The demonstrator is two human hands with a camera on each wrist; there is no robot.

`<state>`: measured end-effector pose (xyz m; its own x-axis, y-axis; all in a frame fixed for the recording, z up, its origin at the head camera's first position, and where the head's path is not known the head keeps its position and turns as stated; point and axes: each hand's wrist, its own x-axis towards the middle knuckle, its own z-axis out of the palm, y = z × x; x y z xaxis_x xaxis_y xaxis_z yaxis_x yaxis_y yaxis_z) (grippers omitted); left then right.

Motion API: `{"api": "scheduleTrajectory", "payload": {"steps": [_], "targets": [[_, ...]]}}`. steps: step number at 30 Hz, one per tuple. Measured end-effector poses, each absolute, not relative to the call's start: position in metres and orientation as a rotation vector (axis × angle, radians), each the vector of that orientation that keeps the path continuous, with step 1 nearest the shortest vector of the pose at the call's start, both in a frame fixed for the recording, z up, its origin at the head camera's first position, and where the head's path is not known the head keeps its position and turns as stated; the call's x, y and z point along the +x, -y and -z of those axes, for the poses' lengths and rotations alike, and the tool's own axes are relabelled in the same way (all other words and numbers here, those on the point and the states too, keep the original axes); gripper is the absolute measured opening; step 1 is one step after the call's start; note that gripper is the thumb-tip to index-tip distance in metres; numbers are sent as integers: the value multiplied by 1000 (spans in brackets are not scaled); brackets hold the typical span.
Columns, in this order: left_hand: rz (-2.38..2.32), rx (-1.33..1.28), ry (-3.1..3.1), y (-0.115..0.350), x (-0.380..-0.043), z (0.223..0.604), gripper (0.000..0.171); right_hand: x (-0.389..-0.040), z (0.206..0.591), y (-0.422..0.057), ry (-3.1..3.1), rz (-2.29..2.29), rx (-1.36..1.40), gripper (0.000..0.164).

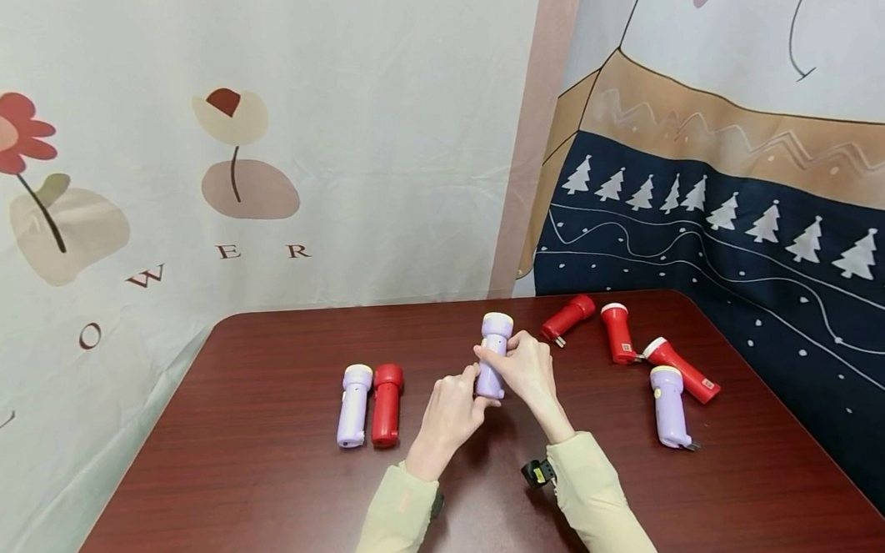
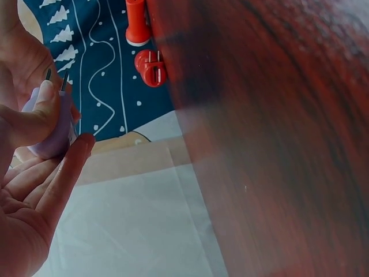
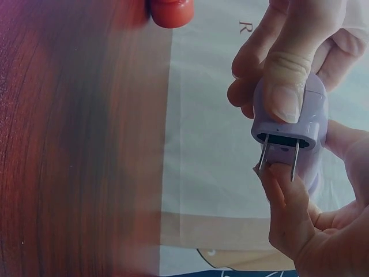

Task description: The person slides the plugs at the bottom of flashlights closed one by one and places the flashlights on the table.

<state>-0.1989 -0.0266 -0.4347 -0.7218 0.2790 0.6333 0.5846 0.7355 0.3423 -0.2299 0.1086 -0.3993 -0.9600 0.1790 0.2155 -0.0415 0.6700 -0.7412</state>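
A lilac flashlight [image 1: 497, 327] is held above the table between both hands, head tilted toward the far edge. Its lower end is gripped by my left hand [image 1: 452, 407], whose thumb presses near the base in the right wrist view. My right hand [image 1: 530, 370] holds the body from the other side, with fingertips close beside the two metal plug prongs [image 3: 296, 161]. Those prongs stick out of the base; whether the fingertips touch them I cannot tell. Part of the body is hidden behind fingers.
Left of my hands, a lilac flashlight [image 1: 353, 411] and a red flashlight [image 1: 386, 409] lie side by side on the brown table [image 1: 259, 503]. To the right lie three red flashlights [image 1: 617, 334] and another lilac flashlight [image 1: 670, 411], some with prongs showing. Printed curtains [image 1: 391, 145] hang behind.
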Motion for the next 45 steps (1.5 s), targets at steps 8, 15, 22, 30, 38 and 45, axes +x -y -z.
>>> {"api": "scheduleTrajectory", "payload": {"steps": [8, 15, 22, 30, 38, 45], "targets": [[722, -662, 2377, 28, -198, 435, 33, -229, 400, -108, 2620, -1172, -106, 52], [719, -668, 2383, 28, -198, 435, 32, -230, 400, -108, 2621, -1164, -99, 52], [717, -675, 2386, 29, -198, 435, 32, -230, 401, -107, 2621, -1165, -96, 52], [699, -698, 2377, 30, -198, 435, 32, -230, 401, -107, 2623, -1157, -107, 49], [625, -716, 2378, 31, -198, 435, 33, -230, 401, -106, 2622, -1154, -112, 47], [600, -727, 2383, 31, -197, 435, 33, -231, 401, -106, 2624, -1172, -112, 47]]}}
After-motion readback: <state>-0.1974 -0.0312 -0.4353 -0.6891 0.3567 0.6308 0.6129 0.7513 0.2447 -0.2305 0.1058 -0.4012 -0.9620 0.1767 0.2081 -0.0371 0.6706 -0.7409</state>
